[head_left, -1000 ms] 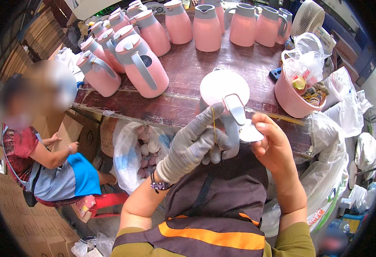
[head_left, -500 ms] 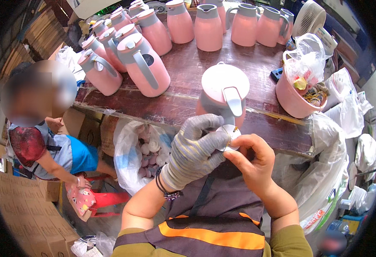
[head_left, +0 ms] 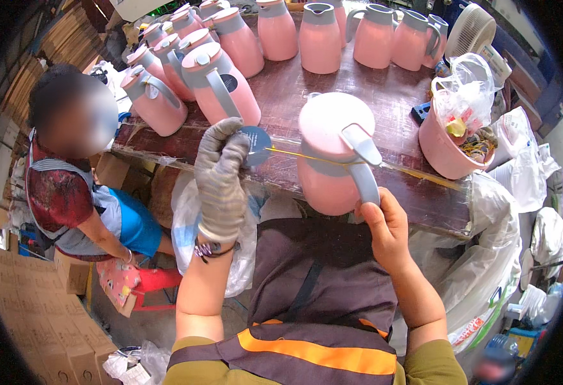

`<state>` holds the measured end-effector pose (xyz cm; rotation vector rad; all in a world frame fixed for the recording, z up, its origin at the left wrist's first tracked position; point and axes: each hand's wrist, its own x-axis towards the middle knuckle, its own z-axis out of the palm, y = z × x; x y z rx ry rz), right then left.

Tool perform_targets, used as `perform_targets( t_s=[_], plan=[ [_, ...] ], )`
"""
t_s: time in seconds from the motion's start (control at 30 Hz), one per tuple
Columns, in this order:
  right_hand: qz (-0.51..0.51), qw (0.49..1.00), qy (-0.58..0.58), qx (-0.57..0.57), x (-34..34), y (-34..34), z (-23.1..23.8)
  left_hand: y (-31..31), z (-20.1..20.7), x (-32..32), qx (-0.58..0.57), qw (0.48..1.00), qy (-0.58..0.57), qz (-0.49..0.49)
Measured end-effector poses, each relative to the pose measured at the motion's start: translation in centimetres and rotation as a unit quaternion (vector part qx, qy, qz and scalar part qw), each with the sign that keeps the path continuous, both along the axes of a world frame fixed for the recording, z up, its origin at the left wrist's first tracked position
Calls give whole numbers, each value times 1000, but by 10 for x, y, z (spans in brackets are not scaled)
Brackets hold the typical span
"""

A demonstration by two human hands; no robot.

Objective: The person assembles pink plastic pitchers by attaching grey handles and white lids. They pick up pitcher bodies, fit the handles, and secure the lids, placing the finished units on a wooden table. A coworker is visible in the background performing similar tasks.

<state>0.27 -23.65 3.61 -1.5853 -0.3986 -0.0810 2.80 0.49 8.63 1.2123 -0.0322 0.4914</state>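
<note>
A pink insulated jug with a grey handle and pale pink lid stands at the table's near edge. My bare right hand grips the lower part of that handle. To the left, my left hand, in a grey striped glove, pinches a round dark hang tag. From the tag a thin golden cord runs taut to the jug and passes round it near the top of the handle.
Several pink jugs stand along the table's back and left. A pink bucket of cords and plastic wrap is at the right edge. Plastic bags hang below on both sides. A person sits at the left, near stacked cartons.
My left hand has moved up and left with the tag, drawing the cord out. My right hand has left the tag and taken hold of the handle. The seated person has straightened.
</note>
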Motion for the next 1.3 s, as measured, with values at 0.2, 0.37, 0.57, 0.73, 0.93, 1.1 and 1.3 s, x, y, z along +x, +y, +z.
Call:
perform_targets(
  t_s=[0.2,0.37,0.57,0.73,0.93,1.1,1.3],
  plan=[
    [12,999,-35,21,20,6,-13,-8,-52,-14,125,991,43,-32],
    [-14,1000,-18,-5,57,64,-12,-20,-82,-38,478,875,-73,-6],
    [13,997,-23,-76,56,89,-9,-3,-151,46,676,736,9,32],
    [-14,982,81,-168,-9,-51,-58,13,-118,78,736,660,150,-26],
    [-285,876,383,-71,-131,-215,-130,21,-169,118,649,745,92,124],
    [-300,803,504,-102,-229,-191,-281,5,-178,111,703,701,46,113],
    [-177,700,575,-384,-248,-187,-395,-30,-194,73,751,657,-32,52]
  ],
)
